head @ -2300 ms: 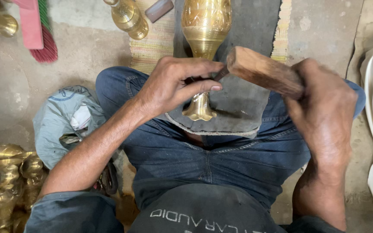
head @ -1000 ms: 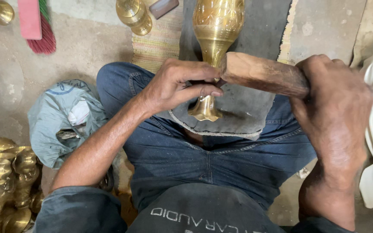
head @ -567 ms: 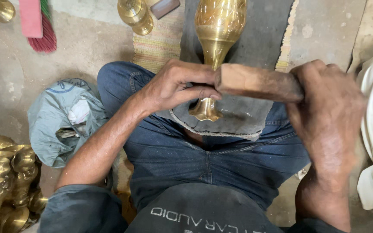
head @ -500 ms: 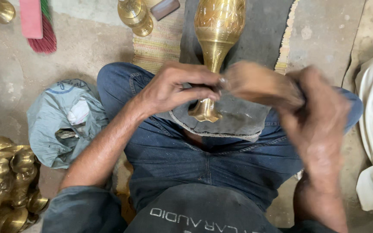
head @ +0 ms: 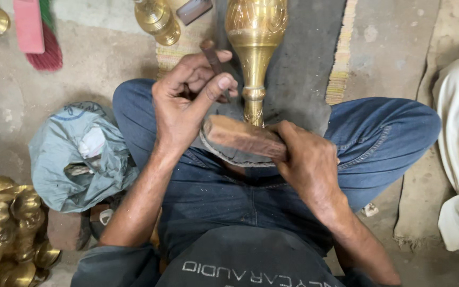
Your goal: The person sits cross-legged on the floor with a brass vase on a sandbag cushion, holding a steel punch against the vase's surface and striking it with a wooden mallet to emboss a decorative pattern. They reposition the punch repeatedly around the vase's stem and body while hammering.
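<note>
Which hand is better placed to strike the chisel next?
Probably the right hand: it grips the wooden block just below the chisel, which the left hand holds beside the brass vase.

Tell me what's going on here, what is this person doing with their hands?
A person sits cross-legged on the floor with a tall engraved brass vase lying across a dark pad in front of their lap. The left hand pinches a small dark metal punch beside the vase's narrow stem. The right hand grips a wooden block like a mallet, held low near the vase's foot. More brass pieces are piled at the left, beside a grey bag.
</note>
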`<action>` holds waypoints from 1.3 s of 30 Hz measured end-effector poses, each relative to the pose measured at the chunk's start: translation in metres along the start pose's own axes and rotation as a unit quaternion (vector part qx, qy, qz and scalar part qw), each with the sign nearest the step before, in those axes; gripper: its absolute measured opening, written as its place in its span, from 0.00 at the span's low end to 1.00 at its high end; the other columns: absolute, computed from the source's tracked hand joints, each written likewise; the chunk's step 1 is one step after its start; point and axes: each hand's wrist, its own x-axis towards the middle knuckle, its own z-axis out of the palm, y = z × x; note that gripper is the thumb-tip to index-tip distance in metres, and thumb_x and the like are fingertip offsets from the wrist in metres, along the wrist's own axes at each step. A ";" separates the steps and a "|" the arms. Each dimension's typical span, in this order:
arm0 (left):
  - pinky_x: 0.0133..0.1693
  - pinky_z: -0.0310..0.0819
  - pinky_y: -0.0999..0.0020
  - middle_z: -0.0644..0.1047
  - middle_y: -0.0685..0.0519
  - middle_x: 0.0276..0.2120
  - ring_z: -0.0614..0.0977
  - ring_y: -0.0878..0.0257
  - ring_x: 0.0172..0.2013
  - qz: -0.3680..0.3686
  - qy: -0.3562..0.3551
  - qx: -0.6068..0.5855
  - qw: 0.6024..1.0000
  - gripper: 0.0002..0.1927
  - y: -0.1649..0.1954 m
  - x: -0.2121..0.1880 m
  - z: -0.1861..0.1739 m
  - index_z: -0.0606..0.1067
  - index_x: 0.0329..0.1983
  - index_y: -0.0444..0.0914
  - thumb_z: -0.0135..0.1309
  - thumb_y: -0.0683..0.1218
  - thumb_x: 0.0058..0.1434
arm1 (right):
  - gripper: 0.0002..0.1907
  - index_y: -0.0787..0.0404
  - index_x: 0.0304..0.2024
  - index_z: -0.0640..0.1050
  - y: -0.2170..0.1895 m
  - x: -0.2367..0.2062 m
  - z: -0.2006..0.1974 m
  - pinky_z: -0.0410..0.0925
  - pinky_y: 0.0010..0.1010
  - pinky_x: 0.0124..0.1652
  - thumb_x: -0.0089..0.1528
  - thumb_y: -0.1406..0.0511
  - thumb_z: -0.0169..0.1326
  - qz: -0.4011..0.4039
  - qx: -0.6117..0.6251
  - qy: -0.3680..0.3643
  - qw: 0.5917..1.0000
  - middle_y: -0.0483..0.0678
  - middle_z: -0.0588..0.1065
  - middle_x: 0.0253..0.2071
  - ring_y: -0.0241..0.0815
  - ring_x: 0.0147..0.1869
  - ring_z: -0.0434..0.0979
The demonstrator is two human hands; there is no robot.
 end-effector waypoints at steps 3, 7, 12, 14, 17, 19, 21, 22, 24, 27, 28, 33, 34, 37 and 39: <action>0.44 0.85 0.71 0.84 0.49 0.39 0.87 0.65 0.40 -0.021 -0.034 0.004 0.999 0.16 0.001 0.003 0.006 0.75 0.62 0.33 0.61 0.38 0.72 | 0.18 0.59 0.44 0.74 0.002 0.004 -0.004 0.69 0.47 0.36 0.53 0.69 0.65 0.001 0.017 -0.022 1.000 0.53 0.78 0.34 0.58 0.40 0.80; 0.42 0.85 0.71 0.84 0.50 0.37 0.87 0.65 0.39 -0.042 -0.052 0.007 0.998 0.17 0.001 0.011 0.009 0.76 0.61 0.34 0.61 0.38 0.70 | 0.18 0.60 0.43 0.73 0.002 0.010 -0.003 0.69 0.48 0.33 0.53 0.67 0.66 0.014 0.014 -0.032 0.999 0.54 0.78 0.31 0.58 0.38 0.80; 0.40 0.86 0.71 0.84 0.50 0.35 0.87 0.66 0.36 -0.043 -0.024 0.041 0.998 0.17 0.003 0.020 0.009 0.76 0.60 0.33 0.61 0.38 0.70 | 0.18 0.60 0.42 0.71 0.007 0.020 -0.005 0.69 0.49 0.32 0.56 0.65 0.66 0.003 0.002 -0.059 0.998 0.54 0.77 0.29 0.59 0.36 0.80; 0.40 0.85 0.71 0.84 0.50 0.35 0.87 0.66 0.37 -0.052 -0.033 0.039 0.997 0.17 0.006 0.017 0.008 0.76 0.60 0.33 0.61 0.38 0.69 | 0.19 0.60 0.43 0.72 0.009 0.022 -0.007 0.69 0.49 0.32 0.55 0.65 0.66 0.005 0.010 -0.094 0.996 0.55 0.78 0.27 0.59 0.36 0.81; 0.40 0.84 0.71 0.84 0.50 0.36 0.87 0.66 0.37 -0.076 -0.024 0.035 0.996 0.17 0.006 0.010 0.008 0.76 0.60 0.33 0.62 0.39 0.69 | 0.19 0.60 0.42 0.72 0.008 0.021 -0.008 0.69 0.50 0.31 0.54 0.66 0.66 -0.002 0.004 -0.100 0.995 0.55 0.78 0.28 0.60 0.36 0.80; 0.40 0.85 0.70 0.84 0.50 0.36 0.87 0.66 0.38 -0.082 -0.019 0.024 0.996 0.18 0.004 0.007 0.008 0.76 0.60 0.33 0.62 0.39 0.68 | 0.17 0.60 0.42 0.72 0.005 0.019 -0.010 0.69 0.49 0.32 0.55 0.66 0.65 0.006 0.005 -0.100 0.995 0.54 0.79 0.29 0.59 0.35 0.81; 0.42 0.86 0.70 0.84 0.51 0.37 0.87 0.66 0.38 -0.081 -0.018 0.004 0.997 0.18 0.004 0.006 0.008 0.76 0.60 0.33 0.62 0.40 0.68 | 0.15 0.59 0.42 0.72 0.004 0.016 -0.014 0.71 0.46 0.33 0.58 0.65 0.65 0.032 0.020 -0.116 0.992 0.53 0.80 0.30 0.53 0.33 0.83; 0.41 0.86 0.70 0.85 0.51 0.37 0.87 0.66 0.38 -0.066 -0.026 0.031 0.997 0.18 0.004 0.007 0.008 0.76 0.59 0.34 0.63 0.41 0.68 | 0.18 0.59 0.45 0.73 0.005 0.013 -0.017 0.72 0.44 0.34 0.56 0.65 0.65 0.011 0.067 -0.084 0.994 0.55 0.80 0.33 0.52 0.36 0.83; 0.41 0.87 0.71 0.85 0.51 0.38 0.87 0.67 0.37 -0.042 -0.036 0.085 0.995 0.17 0.005 0.005 0.011 0.77 0.57 0.34 0.64 0.42 0.67 | 0.25 0.59 0.51 0.76 0.010 0.005 -0.028 0.75 0.39 0.36 0.52 0.64 0.66 -0.032 0.161 -0.027 0.986 0.57 0.82 0.40 0.49 0.40 0.85; 0.41 0.87 0.70 0.85 0.51 0.36 0.88 0.66 0.37 -0.047 -0.072 0.108 0.990 0.18 0.009 0.002 0.020 0.77 0.58 0.36 0.64 0.43 0.66 | 0.22 0.64 0.48 0.73 0.023 0.000 -0.039 0.77 0.35 0.39 0.55 0.65 0.67 0.167 0.118 -0.023 0.979 0.58 0.81 0.39 0.46 0.42 0.84; 0.41 0.87 0.70 0.85 0.50 0.37 0.88 0.65 0.37 -0.026 -0.087 0.153 0.984 0.18 0.010 0.003 0.024 0.78 0.57 0.36 0.64 0.44 0.66 | 0.21 0.65 0.47 0.73 0.026 -0.002 -0.040 0.75 0.37 0.39 0.57 0.64 0.68 0.208 0.105 -0.005 0.973 0.59 0.80 0.37 0.48 0.40 0.83; 0.44 0.88 0.67 0.83 0.45 0.48 0.88 0.59 0.45 0.082 -0.156 0.248 0.953 0.19 0.017 0.008 0.035 0.76 0.59 0.36 0.62 0.48 0.68 | 0.19 0.67 0.48 0.74 0.035 -0.005 -0.045 0.72 0.37 0.41 0.61 0.66 0.67 0.220 0.105 0.070 0.967 0.59 0.80 0.39 0.47 0.43 0.85; 0.44 0.88 0.66 0.83 0.46 0.48 0.88 0.59 0.45 0.082 -0.164 0.266 0.946 0.19 0.019 0.009 0.036 0.77 0.59 0.36 0.62 0.48 0.68 | 0.19 0.66 0.50 0.74 0.036 -0.005 -0.045 0.72 0.37 0.42 0.60 0.68 0.65 0.199 0.112 0.077 0.970 0.59 0.80 0.41 0.47 0.45 0.84; 0.41 0.86 0.65 0.84 0.47 0.46 0.88 0.60 0.41 0.059 -0.180 0.300 0.935 0.20 0.025 0.012 0.038 0.77 0.58 0.37 0.62 0.49 0.67 | 0.22 0.66 0.55 0.73 0.038 -0.003 -0.047 0.72 0.36 0.42 0.58 0.72 0.61 0.161 0.120 0.089 0.976 0.59 0.79 0.43 0.50 0.48 0.84; 0.38 0.86 0.65 0.84 0.47 0.45 0.88 0.60 0.38 0.016 -0.175 0.294 0.939 0.21 0.028 0.016 0.040 0.77 0.59 0.36 0.62 0.49 0.65 | 0.23 0.65 0.56 0.74 0.040 -0.002 -0.047 0.72 0.37 0.41 0.57 0.74 0.60 0.167 0.105 0.087 0.977 0.60 0.79 0.43 0.54 0.46 0.84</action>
